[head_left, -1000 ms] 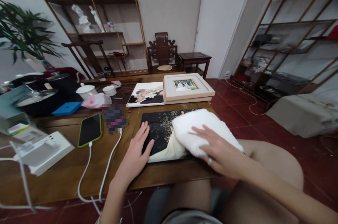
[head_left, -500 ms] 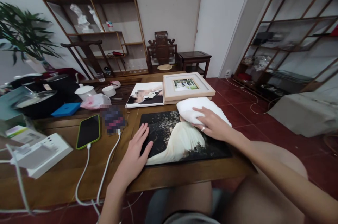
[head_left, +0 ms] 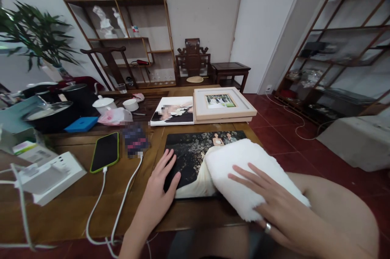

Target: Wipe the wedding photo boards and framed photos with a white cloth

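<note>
I see the right hand (head_left: pixel 274 206), fingers spread flat, has drawn the white cloth (head_left: pixel 240 153) nearer across the photo panel (head_left: pixel 185 161) on the table (head_left: pixel 201 212), apparently wiping its near-right corner; the left hand (head_left: pixel 161 179), fingers extended, grips nothing, steadying the left edge

White cloth (head_left: pixel 236 155), black-and-cream photo panel (head_left: pixel 189 153), brown table (head_left: pixel 179 215)
</note>
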`<state>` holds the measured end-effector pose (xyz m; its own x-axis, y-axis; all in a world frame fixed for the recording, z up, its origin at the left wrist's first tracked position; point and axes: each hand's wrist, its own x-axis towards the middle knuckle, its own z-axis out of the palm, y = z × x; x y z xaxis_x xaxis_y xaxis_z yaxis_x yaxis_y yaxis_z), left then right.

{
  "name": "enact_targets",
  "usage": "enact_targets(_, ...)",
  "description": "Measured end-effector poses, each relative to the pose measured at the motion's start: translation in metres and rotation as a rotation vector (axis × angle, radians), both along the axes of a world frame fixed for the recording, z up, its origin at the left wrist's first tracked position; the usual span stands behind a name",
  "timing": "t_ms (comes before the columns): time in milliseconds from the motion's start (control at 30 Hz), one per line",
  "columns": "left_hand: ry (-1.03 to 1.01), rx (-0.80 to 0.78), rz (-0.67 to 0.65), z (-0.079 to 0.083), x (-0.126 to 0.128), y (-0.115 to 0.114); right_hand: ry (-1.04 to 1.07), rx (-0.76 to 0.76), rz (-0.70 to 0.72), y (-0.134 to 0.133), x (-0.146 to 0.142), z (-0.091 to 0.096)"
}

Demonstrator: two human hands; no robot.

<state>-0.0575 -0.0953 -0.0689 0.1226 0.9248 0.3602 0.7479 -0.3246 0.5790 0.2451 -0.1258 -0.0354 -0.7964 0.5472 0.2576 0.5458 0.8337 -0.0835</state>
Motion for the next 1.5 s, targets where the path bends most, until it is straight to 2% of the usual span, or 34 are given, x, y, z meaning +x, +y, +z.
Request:
enact_targets(133, 0.016, 0.013, -0.008, -0.001, 0.000, 0.001, 0.017, -0.016, -0.028, 0.034, 0.005, 0.000)
enact_targets(267, 0.038, 0.022, -0.016, -0.002, -0.001, 0.001, 0.085, 0.039, -0.140, 0.082, 0.003, -0.006)
enact_targets(367, 0.042, 0.016, -0.023, -0.001, -0.001, 0.001, 0.134, 0.042, -0.195, 0.098, -0.002, -0.009)
enact_targets(467, 0.044, 0.003, -0.021, 0.000, -0.001, 0.000, 0.117, 0.053, -0.162, 0.081, -0.010, -0.007)
enact_targets(667, 0.049, -0.040, 0.007, -0.003, -0.002, 0.001, -0.028, 0.030, 0.058, 0.006, -0.024, 0.007)
enact_targets(767, 0.069, -0.012, 0.000, -0.005, -0.003, 0.004, -0.053, -0.004, 0.099, 0.001, -0.024, 0.010)
enact_targets(867, 0.075, 0.028, -0.005, -0.004, -0.003, 0.005, -0.021, -0.050, 0.032, 0.030, -0.018, 0.007)
enact_targets(1000, 0.066, 0.037, -0.008, -0.002, -0.004, 0.005, 0.054, -0.010, -0.170, 0.087, -0.007, -0.001)
enact_targets(1100, 0.058, 0.007, -0.014, -0.001, -0.005, 0.005, 0.079, 0.020, -0.226, 0.107, -0.004, -0.004)
enact_targets(1200, 0.047, -0.025, -0.020, -0.002, -0.005, 0.004, 0.079, 0.029, -0.204, 0.089, -0.005, -0.004)
enact_targets(1333, 0.030, -0.048, -0.018, -0.003, -0.003, 0.004, 0.022, 0.005, -0.099, 0.024, -0.007, -0.001)
enact_targets(1400, 0.011, -0.064, -0.010, -0.002, -0.003, 0.003, -0.002, 0.043, -0.042, -0.006, -0.006, 0.001)
enact_targets(1500, 0.008, -0.069, -0.014, -0.002, -0.003, 0.004, -0.023, 0.091, 0.002, -0.024, -0.001, 0.003)
